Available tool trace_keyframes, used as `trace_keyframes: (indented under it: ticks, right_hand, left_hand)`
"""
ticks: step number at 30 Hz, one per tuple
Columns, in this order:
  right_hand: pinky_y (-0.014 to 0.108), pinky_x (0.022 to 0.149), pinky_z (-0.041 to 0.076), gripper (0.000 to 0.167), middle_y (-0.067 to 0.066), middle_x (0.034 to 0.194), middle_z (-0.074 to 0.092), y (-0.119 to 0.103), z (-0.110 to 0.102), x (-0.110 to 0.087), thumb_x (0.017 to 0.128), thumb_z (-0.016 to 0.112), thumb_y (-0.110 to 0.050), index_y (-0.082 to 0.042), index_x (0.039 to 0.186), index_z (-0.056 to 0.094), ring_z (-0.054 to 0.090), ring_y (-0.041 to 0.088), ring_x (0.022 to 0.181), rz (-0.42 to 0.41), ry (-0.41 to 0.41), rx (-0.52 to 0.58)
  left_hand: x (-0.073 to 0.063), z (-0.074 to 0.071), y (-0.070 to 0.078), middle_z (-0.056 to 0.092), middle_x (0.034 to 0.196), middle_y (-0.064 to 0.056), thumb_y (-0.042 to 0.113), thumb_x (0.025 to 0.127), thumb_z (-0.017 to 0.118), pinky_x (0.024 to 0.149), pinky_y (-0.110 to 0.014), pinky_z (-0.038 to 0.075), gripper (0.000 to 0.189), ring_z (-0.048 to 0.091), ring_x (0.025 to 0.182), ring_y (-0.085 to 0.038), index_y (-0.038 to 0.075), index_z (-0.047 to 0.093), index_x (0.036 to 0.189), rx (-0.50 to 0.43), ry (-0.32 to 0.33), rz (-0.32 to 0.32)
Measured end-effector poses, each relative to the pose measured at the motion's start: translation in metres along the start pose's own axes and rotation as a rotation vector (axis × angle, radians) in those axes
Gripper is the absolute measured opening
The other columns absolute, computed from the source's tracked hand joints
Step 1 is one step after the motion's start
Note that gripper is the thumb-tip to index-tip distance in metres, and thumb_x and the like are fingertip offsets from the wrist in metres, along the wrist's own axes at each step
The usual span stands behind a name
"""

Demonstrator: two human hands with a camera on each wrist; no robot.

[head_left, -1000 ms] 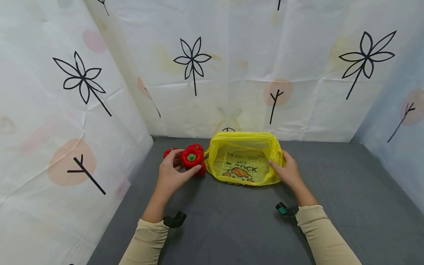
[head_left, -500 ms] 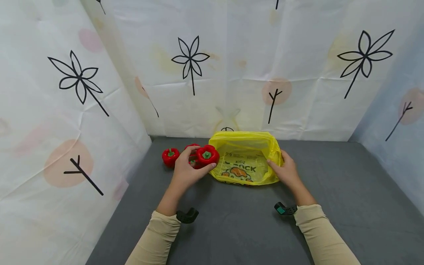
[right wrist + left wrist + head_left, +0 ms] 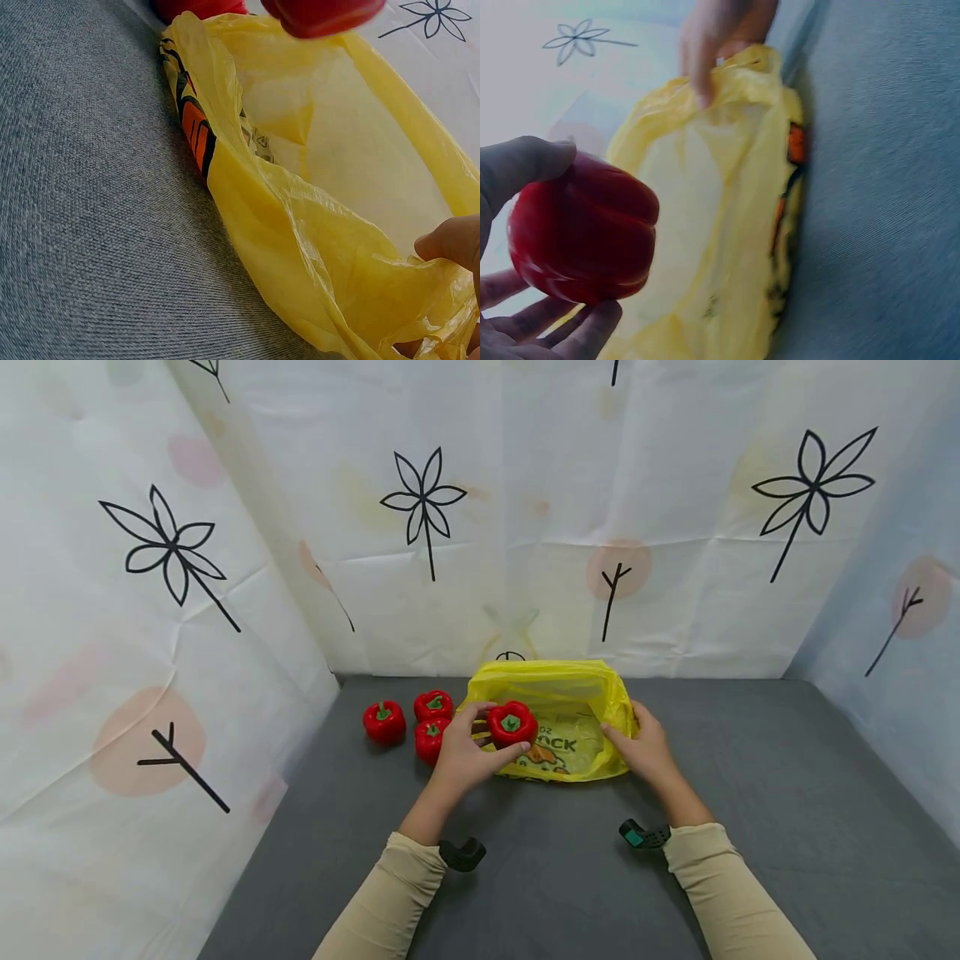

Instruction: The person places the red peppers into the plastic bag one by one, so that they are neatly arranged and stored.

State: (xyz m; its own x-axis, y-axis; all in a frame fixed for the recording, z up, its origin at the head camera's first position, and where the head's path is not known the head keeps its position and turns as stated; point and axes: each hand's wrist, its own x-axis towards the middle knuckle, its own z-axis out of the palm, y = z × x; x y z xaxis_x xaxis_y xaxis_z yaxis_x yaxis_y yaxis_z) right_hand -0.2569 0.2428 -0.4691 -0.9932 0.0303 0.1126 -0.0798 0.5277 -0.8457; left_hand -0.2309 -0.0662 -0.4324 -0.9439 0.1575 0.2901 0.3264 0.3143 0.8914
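A red bell pepper (image 3: 512,725) with a green stem is held by my left hand (image 3: 467,758), fingers and thumb around its sides. It hangs at the left part of the mouth of a yellow plastic bag (image 3: 592,768), which lies on its side with its opening toward me. My right hand (image 3: 647,748) pinches the right edge of the bag's rim between thumb and fingers. In the left wrist view the pepper (image 3: 585,232) is clear of the bag (image 3: 705,187). From the right wrist view, the bag's visible interior (image 3: 360,135) shows no pepper lying in it.
Left of the bag, more red bell peppers stand on the grey cloth: one at far left (image 3: 384,724), one at the back (image 3: 433,705), and one in front (image 3: 430,741), partly behind my left hand. A patterned white curtain (image 3: 525,593) closes the back.
My left hand has carried the pepper rightward, from beside the other peppers to the bag's mouth, uncovering those peppers. The right hand keeps its hold on the bag's rim.
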Motion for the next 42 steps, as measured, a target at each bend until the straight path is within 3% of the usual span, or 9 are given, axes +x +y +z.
trace_keyframes:
  ticks: [15, 25, 31, 42]
  right_hand:
    - [0.063, 0.106, 0.05, 0.071, 0.032, 0.154, 0.047, 0.001, -0.001, 0.002, 0.107, 0.064, -0.025, 0.004, 0.163, 0.032, 0.055, 0.049, 0.131, -0.014, 0.023, 0.003]
    - [0.063, 0.105, 0.05, 0.068, 0.033, 0.151, 0.051, 0.001, 0.001, 0.002, 0.106, 0.065, -0.025, 0.005, 0.16, 0.036, 0.057, 0.049, 0.127, -0.03, 0.034, -0.005]
    - [0.063, 0.108, 0.048, 0.069, 0.033, 0.152, 0.05, 0.0, -0.001, 0.002, 0.106, 0.065, -0.025, 0.006, 0.159, 0.036, 0.056, 0.049, 0.13, -0.031, 0.031, -0.008]
    - [0.063, 0.109, 0.048, 0.069, 0.032, 0.154, 0.048, 0.0, -0.002, 0.002, 0.106, 0.065, -0.026, 0.005, 0.16, 0.036, 0.055, 0.049, 0.132, -0.023, 0.026, 0.0]
  left_hand:
    - [0.021, 0.04, -0.01, 0.066, 0.132, -0.012, 0.028, 0.085, 0.092, 0.096, -0.048, 0.063, 0.066, 0.069, 0.116, -0.035, 0.011, 0.06, 0.14, 0.001, -0.063, 0.053]
    - [0.036, 0.062, -0.011, 0.064, 0.137, -0.012, 0.026, 0.085, 0.091, 0.1, -0.046, 0.062, 0.071, 0.068, 0.121, -0.033, 0.008, 0.057, 0.144, -0.007, -0.14, 0.019]
    - [0.045, 0.073, -0.014, 0.066, 0.135, -0.008, 0.032, 0.085, 0.092, 0.094, -0.035, 0.063, 0.072, 0.069, 0.116, -0.025, 0.011, 0.058, 0.145, 0.023, -0.145, -0.013]
    - [0.059, 0.091, -0.019, 0.063, 0.138, -0.012, 0.029, 0.086, 0.09, 0.094, -0.038, 0.063, 0.071, 0.068, 0.117, -0.029, 0.01, 0.057, 0.146, 0.005, -0.16, -0.045]
